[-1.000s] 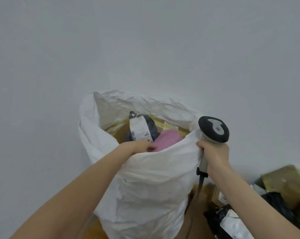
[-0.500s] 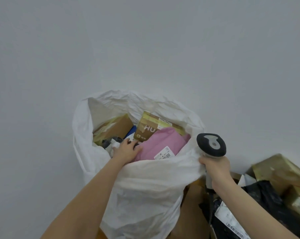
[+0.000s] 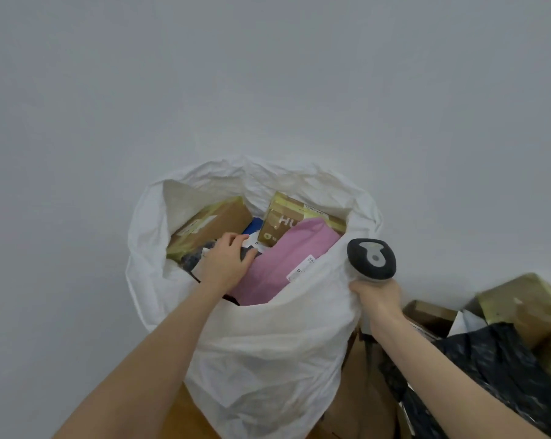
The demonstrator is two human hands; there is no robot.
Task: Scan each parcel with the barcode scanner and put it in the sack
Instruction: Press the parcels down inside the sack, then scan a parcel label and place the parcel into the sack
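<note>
A white sack (image 3: 268, 337) stands open against the wall. Inside lie a pink parcel (image 3: 287, 258), a gold-printed box (image 3: 282, 224), a brown taped box (image 3: 211, 226) and a dark parcel (image 3: 190, 260) with a white label. My left hand (image 3: 225, 264) reaches into the sack, its fingers lying fairly straight on the dark parcel beside the pink one. My right hand (image 3: 377, 296) grips the handle of the grey and black barcode scanner (image 3: 371, 258) and holds the sack's right rim against it. The scanner head points up.
More parcels are piled at the lower right: a black plastic bag (image 3: 489, 359), a gold-taped box (image 3: 527, 299) and a small cardboard box (image 3: 429, 315). A plain white wall fills the background. Brown cardboard (image 3: 359, 391) shows below the sack.
My left hand has lowered the dark parcel from upright at the sack's mouth down among the others. The view has tilted down; the right hand keeps the scanner at the rim.
</note>
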